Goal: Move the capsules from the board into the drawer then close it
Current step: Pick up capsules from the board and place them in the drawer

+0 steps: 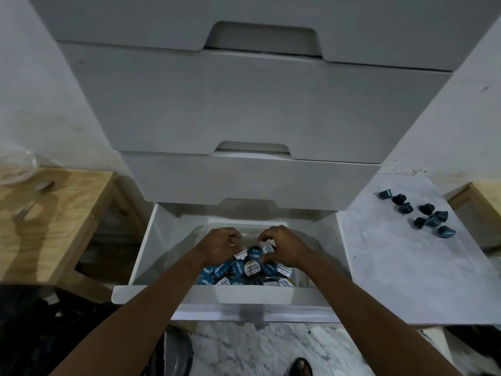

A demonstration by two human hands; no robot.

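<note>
- The drawer (162, 240), lowest of a white stack, stands pulled well out so both hands can reach down into it from above.
- Inside lies a heap of capsules (250, 268), blue and white foil lids mostly facing up, gathered in what looks like a clear inner tray.
- The left hand (219, 248) sits over the heap's left side, fingers curled inward; its grip seems to pinch a white-lidded capsule, though the fingertips hide the contact, so I cannot tell for sure.
- The right hand (282, 248) mirrors it on the right, fingers bent and part-spread over the lids; whether this grip pinches anything I cannot tell.
- Judged from the pose, both hands are letting go of or settling capsules so the heap lies low enough for the drawer to shut.
- A loose cluster of dark capsules (423, 213) remains on the pale board (393, 267) to the right, well apart from the drawer, so the moving is not yet done.
- The drawer front (244, 310) is untouched; closing comes last.
</note>
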